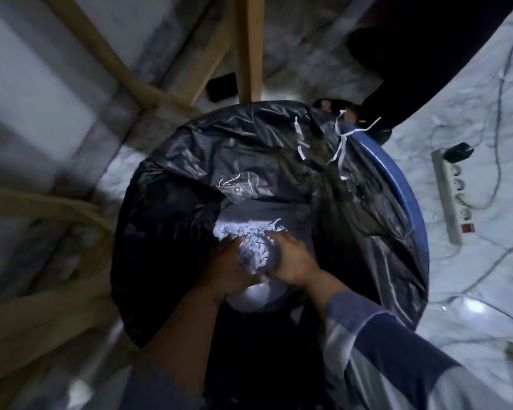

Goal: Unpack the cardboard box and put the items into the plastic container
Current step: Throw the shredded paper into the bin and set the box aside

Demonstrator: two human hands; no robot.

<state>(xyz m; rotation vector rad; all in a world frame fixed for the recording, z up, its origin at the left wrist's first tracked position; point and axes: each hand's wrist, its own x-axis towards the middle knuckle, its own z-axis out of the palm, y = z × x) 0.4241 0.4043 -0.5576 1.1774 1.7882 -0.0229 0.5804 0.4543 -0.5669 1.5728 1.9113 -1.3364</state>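
Cupping a wad of shredded paper (256,253) between left hand (231,267) and right hand (293,258), palms pressed inward, over the black-bag-lined blue plastic container (409,196); wad roughly round, no clear long axis; loose strips cling to the bag (190,179) rim

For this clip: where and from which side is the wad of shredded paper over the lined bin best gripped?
Probably at its two flanks, cupped from either side and slightly below, as the left hand and right hand do now. The shredded paper is a loose clump with strands sticking out, so a one-sided pinch would likely shed strips into the black bin liner.
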